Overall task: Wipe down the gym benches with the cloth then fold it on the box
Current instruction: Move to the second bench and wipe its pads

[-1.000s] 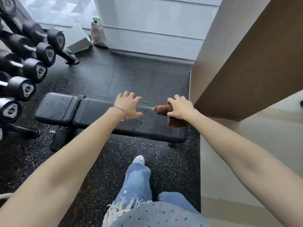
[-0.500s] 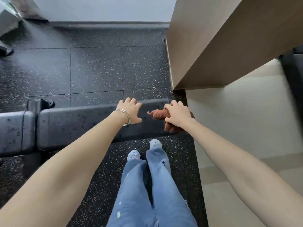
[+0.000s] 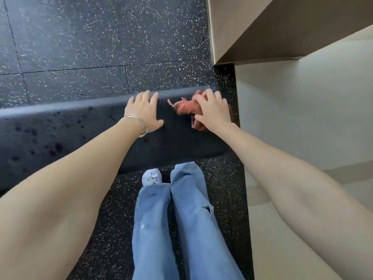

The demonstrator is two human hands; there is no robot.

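A black padded gym bench [image 3: 60,138] runs across the view, its pad speckled with dark wet spots. My right hand [image 3: 214,112] presses a bunched reddish-brown cloth [image 3: 184,108] onto the bench's right end, fingers curled over it. My left hand [image 3: 144,112], with thin bangles at the wrist, lies flat and open on the pad just left of the cloth. The box is not in view.
Black speckled rubber floor [image 3: 101,37] lies beyond and below the bench. A tan wall corner [image 3: 262,27] stands at the upper right, with pale floor [image 3: 302,118] to its right. My legs in blue jeans [image 3: 177,229] stand close to the bench's near edge.
The view has tilted down and closed in on the bench's right end; the dumbbell rack has left the frame. My right hand has pushed the cloth along the pad.
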